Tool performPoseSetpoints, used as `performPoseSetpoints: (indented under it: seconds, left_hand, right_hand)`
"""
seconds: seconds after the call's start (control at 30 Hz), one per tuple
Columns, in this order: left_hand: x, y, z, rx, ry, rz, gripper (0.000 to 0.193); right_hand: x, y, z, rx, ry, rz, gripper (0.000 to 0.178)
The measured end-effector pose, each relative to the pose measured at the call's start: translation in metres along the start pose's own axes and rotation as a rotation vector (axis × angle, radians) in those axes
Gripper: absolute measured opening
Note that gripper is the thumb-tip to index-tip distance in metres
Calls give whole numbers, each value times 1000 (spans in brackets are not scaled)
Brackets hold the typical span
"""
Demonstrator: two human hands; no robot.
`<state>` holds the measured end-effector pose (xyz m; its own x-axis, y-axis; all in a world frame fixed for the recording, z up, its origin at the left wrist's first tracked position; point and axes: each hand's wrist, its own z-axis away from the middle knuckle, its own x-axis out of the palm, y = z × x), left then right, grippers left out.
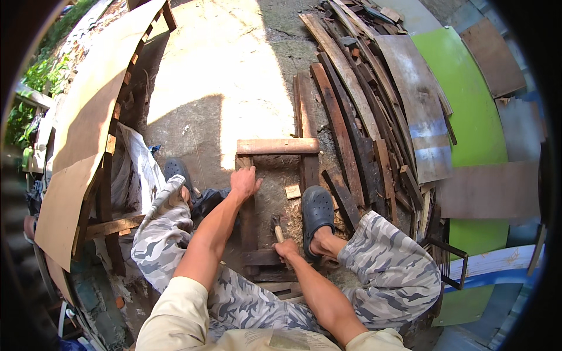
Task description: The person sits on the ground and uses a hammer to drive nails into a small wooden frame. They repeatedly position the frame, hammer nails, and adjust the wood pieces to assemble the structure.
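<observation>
A wooden frame [278, 146] lies on the ground between my legs, with a lighter crosspiece at its far end and darker beams running toward me. My left hand [246, 182] is closed round the left beam, just below that crosspiece. In my right hand [287, 250] is a hammer [279, 234], gripped by its pale wooden handle. Its dark head points away from me, over the gap inside the frame and apart from the wood. My left foot stands outside the frame; my right foot in a dark clog [318, 215] is by the right beam.
A small square wood block [293, 192] and wood shavings [295, 219] lie beside the clog. Long planks [336, 111] are piled to the right, beside green and grey sheets [468, 93]. A plywood-topped table [88, 140] stands left, and a black plastic bag [209, 200] lies near my left foot.
</observation>
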<state>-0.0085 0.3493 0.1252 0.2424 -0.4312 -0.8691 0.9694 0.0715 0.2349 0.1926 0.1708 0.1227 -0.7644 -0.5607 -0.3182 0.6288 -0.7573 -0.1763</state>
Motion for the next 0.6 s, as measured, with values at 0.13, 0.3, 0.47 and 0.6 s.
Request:
performPoseSetpoints:
  seconds: [0.13,0.3,0.47,0.6]
  left_hand:
    - [0,-18,-3,-82,135,69,69]
    - [-10,-31,-24,-156,219,54,75]
    - [-9,-29,-45,-207,7,-21,77]
    - [-8,-21,-40,-246,-2,-39,79]
  right_hand:
    - [-2,5,0,42,-11,18,29]
    - [-2,13,-8,87,-70,88,27]
    - [4,30,-33,110,-102,58,27]
    - [3,35,-47,126,-100,11,27]
